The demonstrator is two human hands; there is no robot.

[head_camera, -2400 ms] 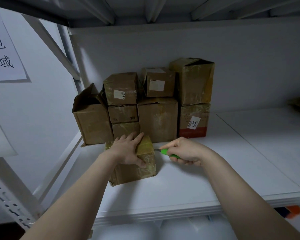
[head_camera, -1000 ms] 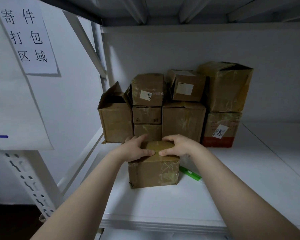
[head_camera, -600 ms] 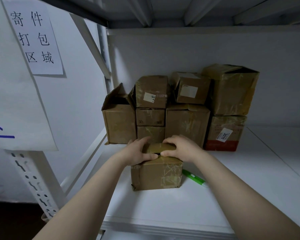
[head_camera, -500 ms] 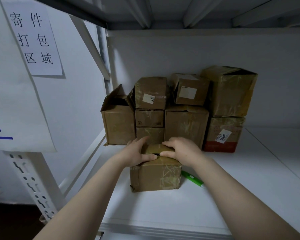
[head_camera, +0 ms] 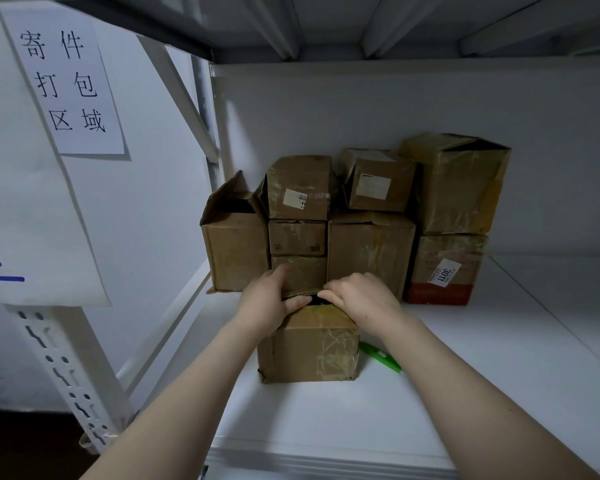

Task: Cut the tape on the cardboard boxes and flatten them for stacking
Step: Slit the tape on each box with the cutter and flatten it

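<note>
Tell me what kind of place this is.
Probably a parcel packing area: the white paper sign reads 寄件打包区域 (parcel packing area), and worn brown taped cardboard boxes with shipping labels sit stacked on white metal shelving.

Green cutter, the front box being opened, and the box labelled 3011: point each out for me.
green cutter (head_camera: 381, 357): head view, middle of its handle.
front box (head_camera: 309, 344): head view, centre of its near face.
3011 box (head_camera: 445, 270): head view, on its white label.
</note>
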